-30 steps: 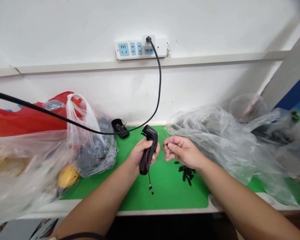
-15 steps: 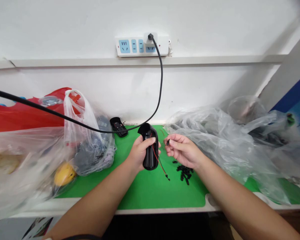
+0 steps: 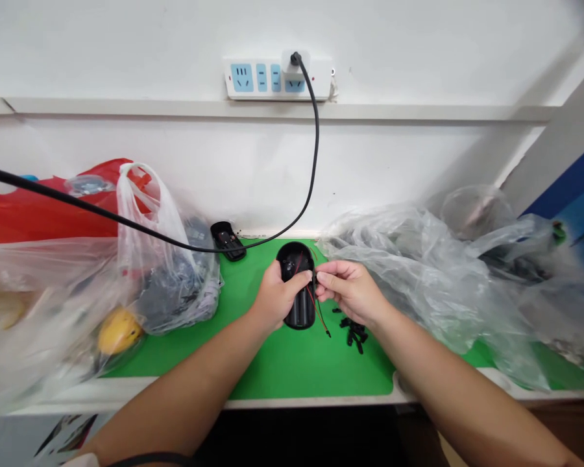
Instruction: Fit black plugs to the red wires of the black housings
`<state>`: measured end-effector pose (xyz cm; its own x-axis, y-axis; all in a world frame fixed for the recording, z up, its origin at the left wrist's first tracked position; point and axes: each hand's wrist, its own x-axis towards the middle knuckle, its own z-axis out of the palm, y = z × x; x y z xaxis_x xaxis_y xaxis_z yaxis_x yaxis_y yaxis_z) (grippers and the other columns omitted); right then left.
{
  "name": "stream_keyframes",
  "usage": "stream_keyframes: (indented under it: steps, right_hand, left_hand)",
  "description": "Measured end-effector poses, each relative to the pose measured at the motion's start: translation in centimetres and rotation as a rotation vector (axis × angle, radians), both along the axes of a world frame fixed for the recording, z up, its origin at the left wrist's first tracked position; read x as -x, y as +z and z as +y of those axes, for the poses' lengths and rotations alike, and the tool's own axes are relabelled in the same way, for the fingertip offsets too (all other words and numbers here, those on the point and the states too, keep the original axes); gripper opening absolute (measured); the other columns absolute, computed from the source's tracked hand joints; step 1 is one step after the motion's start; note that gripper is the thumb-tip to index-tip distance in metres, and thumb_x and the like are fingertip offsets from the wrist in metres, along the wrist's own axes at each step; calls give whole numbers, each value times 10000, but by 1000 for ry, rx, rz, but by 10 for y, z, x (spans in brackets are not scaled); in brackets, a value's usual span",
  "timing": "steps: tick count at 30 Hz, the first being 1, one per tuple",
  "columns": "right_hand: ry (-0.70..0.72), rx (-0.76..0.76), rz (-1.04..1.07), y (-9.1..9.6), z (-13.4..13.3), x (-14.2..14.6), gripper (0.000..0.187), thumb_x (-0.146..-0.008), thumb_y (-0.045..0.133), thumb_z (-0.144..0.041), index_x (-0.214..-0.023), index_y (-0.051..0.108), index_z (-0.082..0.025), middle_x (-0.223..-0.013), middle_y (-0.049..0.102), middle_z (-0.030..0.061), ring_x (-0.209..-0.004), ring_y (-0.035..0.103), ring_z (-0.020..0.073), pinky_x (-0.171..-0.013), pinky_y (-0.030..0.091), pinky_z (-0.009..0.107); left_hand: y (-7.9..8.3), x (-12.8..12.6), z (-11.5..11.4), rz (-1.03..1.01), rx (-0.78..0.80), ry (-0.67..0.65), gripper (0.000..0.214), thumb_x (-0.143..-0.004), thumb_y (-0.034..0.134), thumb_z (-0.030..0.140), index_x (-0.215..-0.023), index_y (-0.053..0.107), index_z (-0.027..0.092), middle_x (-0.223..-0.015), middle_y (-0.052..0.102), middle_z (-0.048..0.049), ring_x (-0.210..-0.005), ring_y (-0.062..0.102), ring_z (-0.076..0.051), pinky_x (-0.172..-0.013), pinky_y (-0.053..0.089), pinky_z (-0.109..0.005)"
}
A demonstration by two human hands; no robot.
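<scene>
My left hand [image 3: 277,295] is wrapped round a black plastic housing [image 3: 299,316], its thumb over the right rim. The housing's hollow inside faces me, and thin red and black wires [image 3: 321,314] hang out past its right side to a small dark connector. My right hand [image 3: 353,288] pinches at that same right rim. The small black part between its fingertips is mostly hidden now. Below the right hand, a loose pile of small black parts [image 3: 354,336] lies on the green mat [image 3: 311,373].
A second black housing [image 3: 228,242] lies at the back of the mat. Filled plastic bags [image 3: 175,285] crowd the left, clear plastic sheeting [image 3: 418,272] the right. A black cable [image 3: 316,143] hangs from the wall power strip [image 3: 253,78] across the view.
My right hand has moved left with the small black part, up to the housing's edge. The left hand has turned the housing so its inside faces me more.
</scene>
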<state>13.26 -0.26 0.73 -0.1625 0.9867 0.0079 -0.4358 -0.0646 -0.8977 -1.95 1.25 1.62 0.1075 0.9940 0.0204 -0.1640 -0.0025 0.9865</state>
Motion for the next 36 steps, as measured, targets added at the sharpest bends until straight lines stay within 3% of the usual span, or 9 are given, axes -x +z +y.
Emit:
stream_keyframes:
  steps: [15,27,31,36]
  right_hand:
    - [-25,88,-21,0,0,-2,256,-595,843,-259,-772,714,-126,-590,677,22,-490,625,88,-489,550,159]
    - [-52,70,-60,-1,-1,2,297,-582,845,-311,-758,684,-133,-570,657,11,-470,596,88,-471,520,187]
    - [-77,-63,-243,-2,-3,4,290,-703,757,-396,-810,665,-142,-562,632,-3,-463,567,98,-473,487,223]
    - [-154,-447,-755,-1,-11,11,386,-926,476,-396,-620,527,-166,-539,503,-12,-503,487,101,-513,400,245]
  left_hand:
    - [-5,0,3,89,-120,-9,320,-664,734,298,-909,580,160,-746,585,17,-648,554,-128,-657,476,-277]
    - [-6,0,3,107,-145,-12,355,-677,700,276,-986,561,168,-796,587,4,-713,575,-146,-707,485,-293]
    - [-6,1,3,28,-123,-64,481,-661,685,213,-1107,507,193,-794,576,20,-641,567,-128,-651,493,-284]
    - [-2,2,6,47,-147,-39,470,-639,648,168,-1092,525,189,-777,573,29,-622,557,-122,-620,489,-270]
